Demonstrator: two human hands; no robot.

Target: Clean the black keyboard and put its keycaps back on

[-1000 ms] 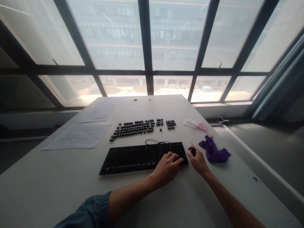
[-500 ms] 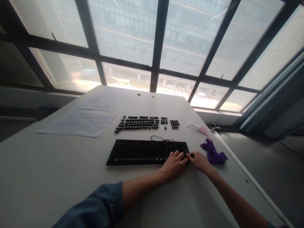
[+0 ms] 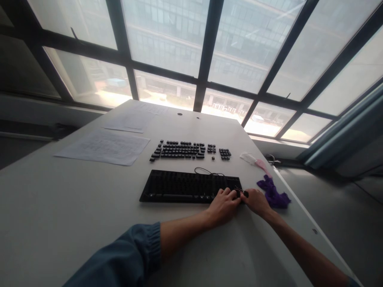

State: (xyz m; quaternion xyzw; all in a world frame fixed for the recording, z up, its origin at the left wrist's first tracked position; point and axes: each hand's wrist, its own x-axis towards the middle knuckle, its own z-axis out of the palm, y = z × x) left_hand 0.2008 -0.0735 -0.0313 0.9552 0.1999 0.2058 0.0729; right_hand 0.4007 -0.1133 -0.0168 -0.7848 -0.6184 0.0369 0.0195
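Observation:
A black keyboard with most of its keycaps off lies in front of me. Over its lower right part rests my left hand, with curled fingers pressed on the keyboard's edge. My right hand is closed around a small tool with a black end and thin wires, which looks like a wire keycap puller. The puller's wires are at the keyboard's right end, close to my left fingertips. What the wires touch is too small to make out. Behind the keyboard, loose black keycaps are laid out in keyboard order.
Right of the keyboard lie a purple cloth and a pink and white brush-like item. The keyboard's cable loops behind it. Paper sheets lie on the white table at left. Windows stand beyond the far edge.
The view has shifted slightly, so everything appears a little further right and higher. Both hands stay at the keyboard's right end, and the puller has tilted slightly.

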